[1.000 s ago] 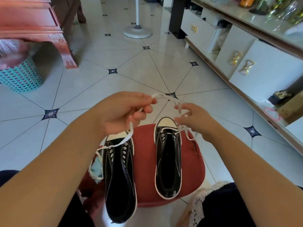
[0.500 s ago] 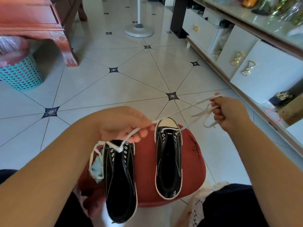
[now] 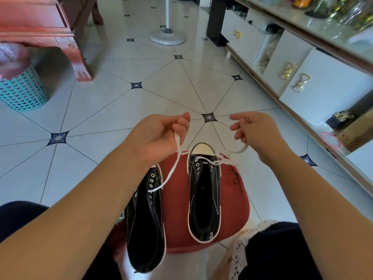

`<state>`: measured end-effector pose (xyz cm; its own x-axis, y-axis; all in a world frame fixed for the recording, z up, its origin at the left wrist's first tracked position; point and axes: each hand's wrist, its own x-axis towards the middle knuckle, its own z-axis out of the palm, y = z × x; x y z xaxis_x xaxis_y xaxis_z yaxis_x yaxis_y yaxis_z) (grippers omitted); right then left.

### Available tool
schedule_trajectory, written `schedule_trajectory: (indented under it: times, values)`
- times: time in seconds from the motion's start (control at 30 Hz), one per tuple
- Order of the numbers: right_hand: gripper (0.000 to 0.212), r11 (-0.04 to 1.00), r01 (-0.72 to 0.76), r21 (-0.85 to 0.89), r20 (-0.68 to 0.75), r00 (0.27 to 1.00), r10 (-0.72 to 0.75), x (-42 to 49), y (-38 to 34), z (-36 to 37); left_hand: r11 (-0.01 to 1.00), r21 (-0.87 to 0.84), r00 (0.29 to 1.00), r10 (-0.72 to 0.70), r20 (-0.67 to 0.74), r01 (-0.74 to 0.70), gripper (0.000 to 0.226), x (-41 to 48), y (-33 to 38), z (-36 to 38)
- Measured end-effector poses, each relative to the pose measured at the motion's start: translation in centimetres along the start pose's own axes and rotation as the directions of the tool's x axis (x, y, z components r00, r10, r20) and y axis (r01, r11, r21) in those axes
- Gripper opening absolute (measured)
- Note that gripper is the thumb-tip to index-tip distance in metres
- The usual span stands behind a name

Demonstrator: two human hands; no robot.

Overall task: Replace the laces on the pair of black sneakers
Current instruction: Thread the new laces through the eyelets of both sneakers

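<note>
Gripping white lace [image 3: 173,168], left hand [image 3: 157,136] and right hand [image 3: 258,132] hover over sneakers [image 3: 203,199]; teal basket [image 3: 22,93] holds pink bag [image 3: 12,59].

Two black sneakers [image 3: 203,190] sit on a red stool [image 3: 177,219]; the left hand [image 3: 159,136] and right hand [image 3: 256,132] each pinch the white lace [image 3: 171,170] above them.

Two black, white-soled sneakers lay side by side at lower centre, toes pointing up-frame. The left sneaker [image 3: 145,219] was unlaced. A white lace [image 3: 171,170] crossed the right sneaker [image 3: 203,195] at its front eyelets, with its strands raised.
</note>
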<state>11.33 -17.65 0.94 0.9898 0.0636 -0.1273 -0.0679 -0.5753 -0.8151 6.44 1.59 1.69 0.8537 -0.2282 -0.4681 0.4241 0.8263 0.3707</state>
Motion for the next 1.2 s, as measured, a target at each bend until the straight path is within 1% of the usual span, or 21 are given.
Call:
schedule_trajectory:
  times: [0.07, 0.1, 0.13, 0.2, 0.33, 0.37, 0.47, 0.5, 0.57, 0.6, 0.67, 0.73, 0.77, 0.8, 0.83, 0.87, 0.93, 1.03, 1.1, 1.13, 1.2]
  values:
    - [0.031, 0.929, 0.005, 0.371, 0.118, 0.992, -0.052, -1.4, -1.4, -0.2, 0.997, -0.071, 0.998, 0.004, 0.064, 0.000, 0.047, 0.1, -0.5, 0.8]
    - [0.031, 0.878, -0.013, 0.479, 0.196, 0.976, -0.092, -2.2, -2.2, -0.2, 0.995, -0.099, 0.996, 0.002, 0.085, 0.006, 0.046, 0.1, -0.9, 1.2]
    - [0.030, 0.855, -0.023, 0.518, 0.266, 0.955, -0.135, -2.7, -2.6, -0.2, 0.993, -0.121, 0.996, 0.003, 0.094, 0.009, 0.042, 0.2, -1.2, 1.5]
    - [0.029, 0.874, -0.039, 0.484, 0.371, 0.914, -0.165, -3.6, -3.2, -0.1, 0.986, -0.167, 0.997, 0.026, 0.066, -0.015, 0.031, 0.5, -1.6, 2.0]
    - [0.027, 0.945, -0.103, 0.310, 0.435, 0.900, -0.044, -4.4, -3.0, 1.1, 0.940, -0.323, 0.994, 0.098, -0.040, -0.106, 0.016, 1.2, -1.6, 2.0]
    - [0.027, 0.965, -0.106, 0.239, 0.491, 0.871, -0.026, -4.7, -2.8, 1.3, 0.930, -0.350, 0.993, 0.109, -0.039, -0.116, 0.015, 1.3, -1.5, 2.0]
    - [0.029, 0.983, -0.096, 0.157, 0.702, 0.711, -0.043, -5.4, -2.3, 1.7, 0.916, -0.374, 0.989, 0.145, -0.026, -0.145, 0.014, 1.6, -0.8, 2.0]
    - [0.029, 0.982, -0.099, 0.163, 0.708, 0.705, -0.047, -5.4, -2.2, 1.5, 0.915, -0.368, 0.986, 0.162, -0.042, -0.166, 0.014, 1.8, -0.4, 1.8]
    - [0.030, 0.970, -0.124, 0.209, 0.653, 0.756, -0.045, -5.1, -2.2, 0.8, 0.939, -0.273, 0.975, 0.183, -0.126, -0.211, 0.013, 2.3, -0.1, 0.9]
    - [0.029, 0.957, -0.145, 0.253, 0.622, 0.782, -0.046, -4.8, -2.2, 0.5, 0.969, -0.136, 0.967, 0.179, -0.180, -0.205, 0.011, 2.6, -0.2, 0.2]
    - [0.027, 0.914, -0.204, 0.351, 0.575, 0.817, -0.038, -4.6, -2.3, 0.1, 0.971, 0.228, 0.967, 0.122, -0.225, -0.070, 0.014, 2.4, -1.3, -1.1]
    - [0.025, 0.871, -0.245, 0.426, 0.504, 0.864, -0.004, -4.4, -2.2, 0.2, 0.854, 0.514, 0.990, -0.018, -0.138, 0.087, 0.043, 1.3, -2.8, -1.4]
    - [0.024, 0.857, -0.254, 0.449, 0.461, 0.887, 0.021, -4.4, -2.2, 0.4, 0.769, 0.629, 0.994, -0.082, -0.076, 0.112, 0.052, 0.7, -3.4, -1.2]
    - [0.025, 0.850, -0.255, 0.462, 0.421, 0.906, 0.043, -4.3, -2.0, 0.6, 0.676, 0.730, 0.991, -0.129, -0.019, 0.102, 0.052, 0.1, -4.0, -0.9]
    - [0.025, 0.854, -0.247, 0.457, 0.385, 0.921, 0.060, -4.2, -1.9, 0.8, 0.594, 0.801, 0.988, -0.153, 0.027, 0.070, 0.043, -0.4, -4.4, -0.8]
    - [0.026, 0.869, -0.232, 0.436, 0.358, 0.931, 0.069, -4.1, -1.8, 0.9, 0.539, 0.842, 0.988, -0.144, 0.050, 0.036, 0.029, -0.7, -4.7, -0.8]
    - [0.027, 0.903, -0.206, 0.378, 0.336, 0.939, 0.073, -4.0, -1.4, 1.3, 0.524, 0.852, 0.998, -0.062, 0.032, 0.005, 0.016, -0.8, -5.1, -1.0]
    - [0.028, 0.958, -0.130, 0.254, 0.302, 0.952, 0.049, -4.1, -1.4, 1.6, 0.686, 0.728, 0.997, 0.040, -0.066, 0.021, 0.018, -0.6, -5.0, -1.1]
    - [0.031, 0.973, -0.106, 0.205, 0.305, 0.951, 0.040, -4.3, -1.6, 1.7, 0.774, 0.630, 0.996, -0.002, -0.093, 0.060, 0.020, -0.5, -4.9, -1.1]
    - [0.034, 0.987, -0.077, 0.138, 0.294, 0.955, 0.033, -4.4, -1.7, 1.7, 0.797, 0.598, 0.994, -0.028, -0.105, 0.085, 0.021, -0.5, -4.9, -1.0]
    - [0.038, 0.990, 0.088, -0.110, 0.214, 0.975, -0.063, -4.4, -1.7, 1.5, 0.823, 0.554, 0.989, -0.069, -0.130, 0.130, 0.020, -0.6, -5.2, -0.8]
